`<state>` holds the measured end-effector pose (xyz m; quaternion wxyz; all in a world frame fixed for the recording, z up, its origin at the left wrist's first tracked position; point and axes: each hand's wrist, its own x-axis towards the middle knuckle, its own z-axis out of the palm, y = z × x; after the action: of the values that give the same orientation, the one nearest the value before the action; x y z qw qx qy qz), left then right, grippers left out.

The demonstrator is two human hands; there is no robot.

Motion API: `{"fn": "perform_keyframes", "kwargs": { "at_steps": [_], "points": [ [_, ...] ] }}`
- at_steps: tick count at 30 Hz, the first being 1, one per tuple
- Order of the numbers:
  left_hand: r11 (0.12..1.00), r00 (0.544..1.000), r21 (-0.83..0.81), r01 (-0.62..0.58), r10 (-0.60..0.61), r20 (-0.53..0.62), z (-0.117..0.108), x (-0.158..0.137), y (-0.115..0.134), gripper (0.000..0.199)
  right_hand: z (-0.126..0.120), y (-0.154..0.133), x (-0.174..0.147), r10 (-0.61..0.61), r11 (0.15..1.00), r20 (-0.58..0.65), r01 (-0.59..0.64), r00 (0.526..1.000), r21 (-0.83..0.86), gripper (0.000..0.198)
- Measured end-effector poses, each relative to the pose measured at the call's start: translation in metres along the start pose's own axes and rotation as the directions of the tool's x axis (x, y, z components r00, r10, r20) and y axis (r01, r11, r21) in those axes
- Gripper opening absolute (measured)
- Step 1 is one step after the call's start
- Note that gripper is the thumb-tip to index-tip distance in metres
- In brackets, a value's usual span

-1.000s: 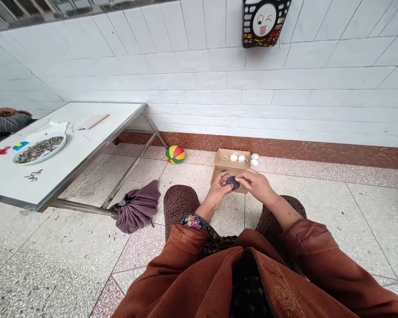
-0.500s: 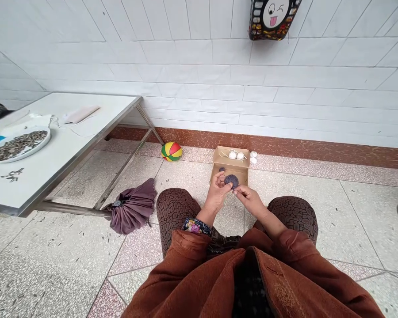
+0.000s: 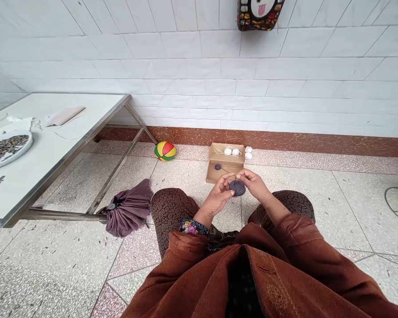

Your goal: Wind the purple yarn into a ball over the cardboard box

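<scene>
A dark grey-purple ball of yarn [image 3: 237, 188] is held between the thumb and fingers of my left hand [image 3: 220, 194]. My right hand [image 3: 254, 185] pinches the yarn strand just above the ball's far side. That strand runs back to a smaller ball of the same yarn [image 3: 218, 167] lying in an open cardboard box [image 3: 213, 177] on the floor ahead. Inside the raised part of the box sit two white balls [image 3: 231, 151], with a light cord beside them. More white balls [image 3: 248, 153] rest just right of the box.
Left stands a metal-framed table [image 3: 96, 115] bearing a plate of seeds or shells [image 3: 11, 150] and a folded cloth-like item [image 3: 66, 115]. A striped ball [image 3: 165, 151] and a purple umbrella [image 3: 129, 212] lie on the floor. A black basket [image 3: 259, 17] hangs on the wall.
My right hand has moved from the ball's near right side to its far side, drawing the strand upward. The view has shifted slightly to the right.
</scene>
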<state>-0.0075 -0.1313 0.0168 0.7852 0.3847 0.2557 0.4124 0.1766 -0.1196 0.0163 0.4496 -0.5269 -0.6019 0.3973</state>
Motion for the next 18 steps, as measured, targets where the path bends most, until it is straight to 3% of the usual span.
{"fn": "perform_keyframes", "kwargs": {
  "at_steps": [4, 8, 10, 14, 18],
  "points": [
    [0.998, 0.988, 0.009, -0.067, 0.068, -0.140, -0.001, 0.004, 0.001, 0.067, 0.020, 0.024, -0.021, 0.056, 0.998, -0.007, -0.056, 0.998, -0.006, 0.040],
    [0.980, 0.922, 0.163, -0.115, 0.166, -0.349, -0.013, 0.010, -0.007, 0.062, 0.027, 0.018, -0.043, -0.090, 0.977, 0.126, 0.112, 0.988, -0.181, 0.032],
    [0.960, 0.903, 0.260, -0.103, 0.200, -0.380, -0.018, 0.010, -0.012, 0.063, 0.022, 0.005, -0.048, -0.173, 0.954, 0.186, 0.212, 0.967, -0.213, 0.027],
    [0.936, 0.950, 0.351, -0.016, 0.124, -0.286, -0.015, 0.005, -0.015, 0.069, 0.000, -0.018, -0.040, -0.253, 0.939, 0.107, 0.270, 0.962, -0.214, 0.023],
    [0.970, 1.000, 0.240, 0.028, -0.026, -0.013, 0.001, -0.004, -0.011, 0.068, -0.011, -0.012, -0.029, -0.188, 0.962, -0.065, 0.170, 0.980, -0.214, 0.028]
  ]
}}
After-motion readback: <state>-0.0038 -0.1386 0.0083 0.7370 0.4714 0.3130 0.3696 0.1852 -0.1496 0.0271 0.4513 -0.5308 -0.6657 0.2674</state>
